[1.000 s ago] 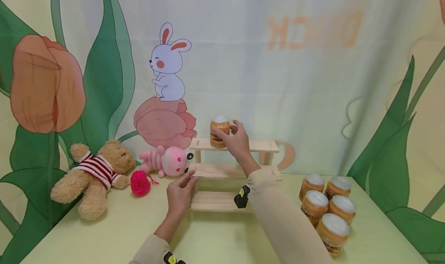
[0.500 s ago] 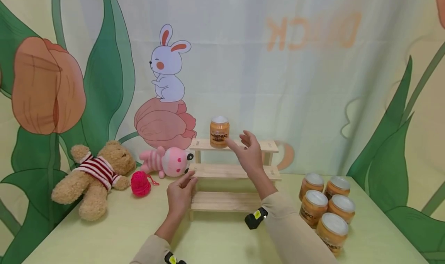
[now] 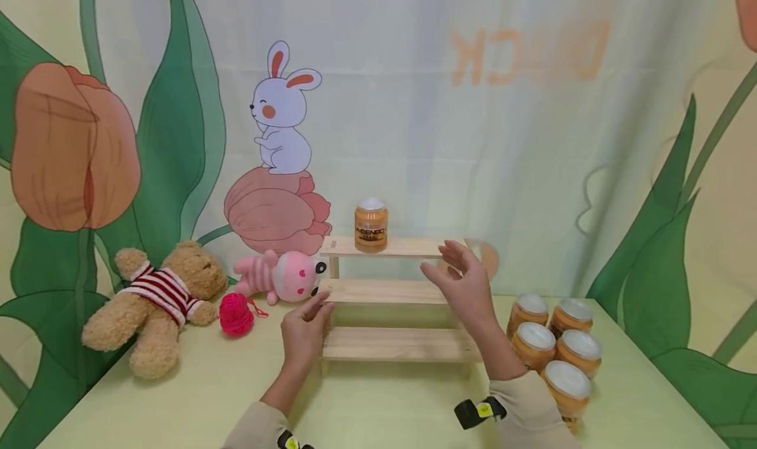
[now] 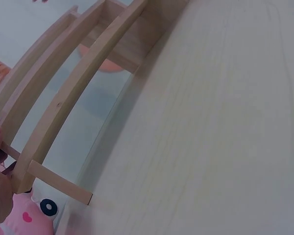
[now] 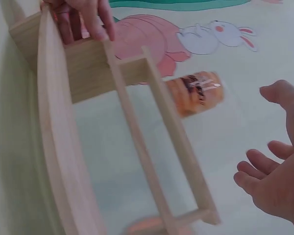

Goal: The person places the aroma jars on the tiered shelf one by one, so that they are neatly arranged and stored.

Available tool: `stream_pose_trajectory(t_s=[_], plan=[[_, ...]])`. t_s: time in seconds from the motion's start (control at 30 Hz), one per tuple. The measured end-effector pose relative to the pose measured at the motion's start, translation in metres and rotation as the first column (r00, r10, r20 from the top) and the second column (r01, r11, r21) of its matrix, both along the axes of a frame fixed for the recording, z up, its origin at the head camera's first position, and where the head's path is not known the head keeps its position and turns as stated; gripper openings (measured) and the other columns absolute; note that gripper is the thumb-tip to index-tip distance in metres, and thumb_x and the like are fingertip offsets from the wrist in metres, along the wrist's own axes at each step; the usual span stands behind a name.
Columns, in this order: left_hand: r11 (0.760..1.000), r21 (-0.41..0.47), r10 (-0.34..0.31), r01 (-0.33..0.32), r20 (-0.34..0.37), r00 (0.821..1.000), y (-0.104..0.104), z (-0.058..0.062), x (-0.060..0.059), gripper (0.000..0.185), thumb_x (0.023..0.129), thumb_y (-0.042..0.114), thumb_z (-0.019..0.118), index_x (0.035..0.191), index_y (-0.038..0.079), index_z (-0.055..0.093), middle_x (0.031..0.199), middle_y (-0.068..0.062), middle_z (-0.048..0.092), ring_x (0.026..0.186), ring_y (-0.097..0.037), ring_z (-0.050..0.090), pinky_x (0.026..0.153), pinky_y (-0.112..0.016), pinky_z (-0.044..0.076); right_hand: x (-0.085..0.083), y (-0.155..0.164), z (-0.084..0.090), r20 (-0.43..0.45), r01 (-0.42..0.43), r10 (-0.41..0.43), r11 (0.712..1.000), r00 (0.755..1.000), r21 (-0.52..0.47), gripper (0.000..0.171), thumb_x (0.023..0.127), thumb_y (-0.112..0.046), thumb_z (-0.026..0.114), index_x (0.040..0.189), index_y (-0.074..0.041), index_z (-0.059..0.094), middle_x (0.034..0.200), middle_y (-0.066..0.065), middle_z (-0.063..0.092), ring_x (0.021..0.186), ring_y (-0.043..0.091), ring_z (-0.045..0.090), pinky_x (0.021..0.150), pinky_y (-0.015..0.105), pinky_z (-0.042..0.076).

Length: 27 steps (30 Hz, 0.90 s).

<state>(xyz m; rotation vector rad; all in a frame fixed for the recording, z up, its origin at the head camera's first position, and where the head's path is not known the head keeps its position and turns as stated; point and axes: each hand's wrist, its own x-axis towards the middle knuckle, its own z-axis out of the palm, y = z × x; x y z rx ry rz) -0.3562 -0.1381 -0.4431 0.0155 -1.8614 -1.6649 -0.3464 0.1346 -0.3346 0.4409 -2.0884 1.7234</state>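
A three-tier wooden shelf (image 3: 393,345) stands on the table. On the left part of its top tier sits an orange jar (image 3: 371,229) with a white lid and dark lettering, upright. My left hand (image 3: 303,330) grips the shelf's left end near the middle tier; the right wrist view shows its fingers bent over the wood. Spread and holding nothing, my right hand (image 3: 469,291) is in front of the right side of the shelf, away from the jar. In the right wrist view the jar (image 5: 195,93) stands across a gap from the right hand's fingers.
Several more orange jars (image 3: 534,344) with white lids cluster on the table's right. On the left lie a teddy bear (image 3: 162,298) in a striped sweater, a red yarn ball (image 3: 236,315) and a pink plush toy (image 3: 284,277). A printed curtain (image 3: 414,120) hangs behind.
My right hand has let go of the jar on the top tier and moved right and down, its fingers spreading. The jar stays in place, and my left hand keeps its hold.
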Motion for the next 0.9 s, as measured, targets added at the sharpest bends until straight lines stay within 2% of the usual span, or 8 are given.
stream_pose_trajectory(t_s=[0.23,0.53,0.6,0.7,0.8,0.9], plan=[[1.0,0.009,0.006,-0.006,-0.009,1.0,-0.002,0.002,0.001,0.022,0.087,0.007,0.078,0.109,0.005,0.078,0.09,-0.014,0.075,0.062,-0.007,0.058,0.051,-0.015,0.044,0.022,0.039,0.007,-0.033,0.061,-0.059,0.997,0.998,0.054,0.063,0.091,-0.027,0.076,0.144,-0.006,0.05,0.143,0.015,0.052,0.133,0.027,0.047,0.112,0.042,0.036],[1.0,0.01,0.0,0.0,-0.003,1.0,0.0,0.007,-0.003,0.023,0.087,0.008,0.078,0.111,0.007,0.078,0.091,-0.014,0.075,0.064,-0.011,0.059,0.052,-0.015,0.045,0.037,0.082,0.025,-0.041,0.156,-0.152,0.977,0.988,0.145,0.068,0.092,-0.028,0.075,0.147,-0.002,0.045,0.143,0.015,0.052,0.134,0.031,0.046,0.11,0.047,0.037],[1.0,0.009,-0.004,0.004,-0.005,1.0,0.001,0.007,-0.002,0.023,0.087,0.007,0.078,0.111,0.006,0.078,0.091,-0.015,0.075,0.063,-0.01,0.059,0.052,-0.015,0.045,0.04,0.095,0.028,-0.046,0.201,-0.196,0.962,0.979,0.185,0.068,0.093,-0.031,0.073,0.148,-0.004,0.044,0.143,0.015,0.052,0.133,0.031,0.046,0.109,0.044,0.039],[1.0,0.016,-0.012,0.012,0.003,1.0,0.001,0.005,-0.001,0.023,0.088,0.006,0.077,0.111,0.005,0.077,0.09,-0.015,0.074,0.061,-0.008,0.057,0.051,-0.015,0.044,0.047,0.114,0.03,-0.07,0.26,-0.25,0.936,0.966,0.239,0.066,0.094,-0.033,0.073,0.148,-0.006,0.046,0.14,0.013,0.054,0.13,0.03,0.048,0.105,0.031,0.043],[1.0,0.029,-0.011,0.011,0.007,1.0,0.002,0.002,0.001,0.022,0.088,0.006,0.077,0.109,0.004,0.078,0.086,-0.015,0.073,0.057,-0.007,0.054,0.049,-0.015,0.042,0.052,0.133,0.031,-0.105,0.294,-0.276,0.919,0.956,0.264,0.064,0.093,-0.03,0.074,0.146,-0.006,0.048,0.133,0.002,0.058,0.125,0.018,0.052,0.097,0.017,0.045],[0.999,0.029,-0.014,0.014,0.003,1.0,0.002,0.0,0.001,0.022,0.088,0.006,0.077,0.109,0.004,0.077,0.085,-0.015,0.073,0.056,-0.007,0.053,0.049,-0.015,0.041,0.055,0.156,0.028,-0.122,0.31,-0.287,0.907,0.95,0.285,0.063,0.093,-0.027,0.074,0.145,-0.002,0.049,0.126,-0.005,0.058,0.115,0.001,0.051,0.09,0.009,0.043]])
